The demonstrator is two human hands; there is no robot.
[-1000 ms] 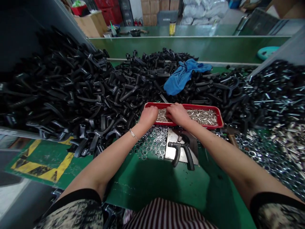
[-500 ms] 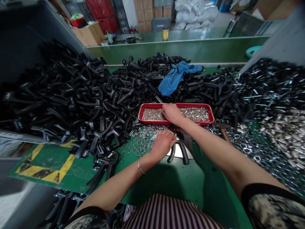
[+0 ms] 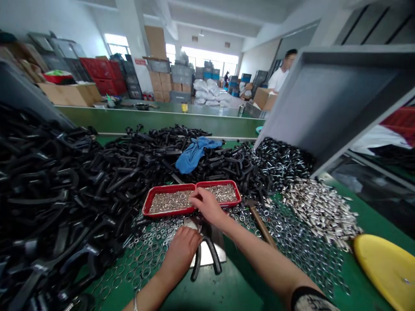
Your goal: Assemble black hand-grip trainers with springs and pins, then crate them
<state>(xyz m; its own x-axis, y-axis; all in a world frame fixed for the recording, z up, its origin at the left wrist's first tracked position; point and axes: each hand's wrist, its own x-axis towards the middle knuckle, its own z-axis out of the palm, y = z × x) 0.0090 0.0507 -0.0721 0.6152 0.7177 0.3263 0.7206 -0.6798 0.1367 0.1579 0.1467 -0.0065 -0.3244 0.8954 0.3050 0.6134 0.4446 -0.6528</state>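
Observation:
My left hand (image 3: 182, 249) is closed on the upper end of a black two-legged handle piece (image 3: 212, 255). That piece lies on a metal plate (image 3: 207, 260) with its legs toward me. My right hand (image 3: 207, 208) hovers over the divide between two red trays (image 3: 168, 212), thumb and fingertips pinched together. Whatever is between those fingertips is too small to make out. Small silvery parts (image 3: 170, 201) fill the left tray, and small metal pins (image 3: 223, 192) fill the right one.
Black handle pieces (image 3: 97, 172) are heaped at the left and back, with a blue cloth (image 3: 194, 154) on top. Metal rings (image 3: 142, 255) lie scattered. A hammer (image 3: 261, 224), metal sleeves (image 3: 319, 207) and a yellow basin (image 3: 385, 270) are at right. Another person (image 3: 279, 77) stands behind.
The view has tilted up and turned right, bringing the room and yellow basin into sight. My right hand has lifted slightly from the tray's contents; my left stays on the black handle piece.

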